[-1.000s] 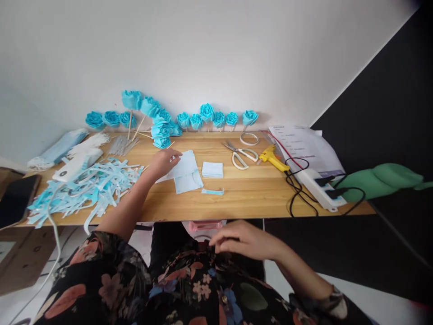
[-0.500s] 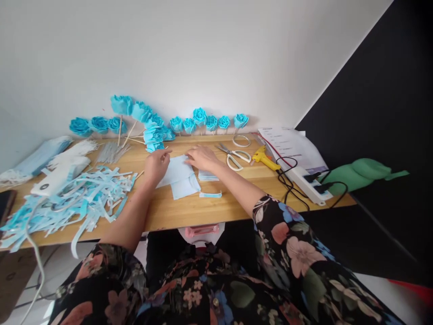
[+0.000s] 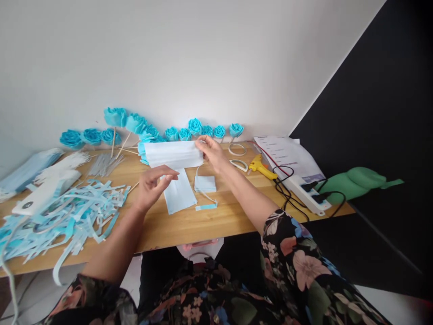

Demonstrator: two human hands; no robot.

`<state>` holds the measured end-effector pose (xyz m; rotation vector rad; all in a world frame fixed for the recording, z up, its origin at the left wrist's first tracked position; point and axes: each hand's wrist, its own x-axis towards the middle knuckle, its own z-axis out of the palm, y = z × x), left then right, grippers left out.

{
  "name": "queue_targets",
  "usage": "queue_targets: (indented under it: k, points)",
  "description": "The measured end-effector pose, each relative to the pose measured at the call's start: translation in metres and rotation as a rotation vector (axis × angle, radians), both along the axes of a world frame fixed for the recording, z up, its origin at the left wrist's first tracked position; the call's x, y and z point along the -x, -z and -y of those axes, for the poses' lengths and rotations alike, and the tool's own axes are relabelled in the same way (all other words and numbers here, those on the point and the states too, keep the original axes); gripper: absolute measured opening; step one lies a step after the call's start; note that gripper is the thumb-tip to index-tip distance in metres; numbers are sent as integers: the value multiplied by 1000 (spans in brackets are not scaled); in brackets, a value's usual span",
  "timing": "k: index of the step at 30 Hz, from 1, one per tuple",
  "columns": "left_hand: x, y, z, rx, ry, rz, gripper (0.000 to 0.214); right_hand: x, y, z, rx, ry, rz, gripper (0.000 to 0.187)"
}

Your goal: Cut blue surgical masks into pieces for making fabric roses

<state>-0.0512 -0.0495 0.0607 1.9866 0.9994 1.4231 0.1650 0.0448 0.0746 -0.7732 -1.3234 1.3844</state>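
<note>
A pale face mask (image 3: 171,155) with pleats is held up lengthwise above the table. My right hand (image 3: 211,152) pinches its right end between thumb and fingers. Below the mask's left part, my left hand (image 3: 152,184) has its fingers curved and the thumb close to the forefinger, with nothing visible between them. Under the raised mask lies a flat pale blue sheet (image 3: 180,194). To its right sit a small stack of cut pale pieces (image 3: 205,183) and a narrow blue strip (image 3: 206,207) with a white cord.
Blue paper-like flowers (image 3: 194,127) on sticks line the wall. A heap of cut strips (image 3: 77,221), a white device (image 3: 43,194) and a mask stack (image 3: 29,174) fill the left. At right are scissors (image 3: 238,165), a yellow glue gun (image 3: 262,167), tape (image 3: 237,149) and a power strip (image 3: 309,196).
My right hand has lifted the mask from the table, uncovering the sheet beneath. My left hand has moved lower, in front of it. The view has shifted slightly.
</note>
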Motion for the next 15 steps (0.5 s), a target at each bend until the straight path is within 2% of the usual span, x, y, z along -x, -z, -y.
queue_targets:
  k: [4,9,15]
  points:
    - [-12,6,-9,176,40,-119,36,-1,-16,10,80,-32,-210,48]
    - [-21,19,-13,342,49,-5,48,10,-16,19,106,-117,-256,45]
    - [-22,31,-12,330,-142,193,55,19,-4,27,164,-233,-205,37]
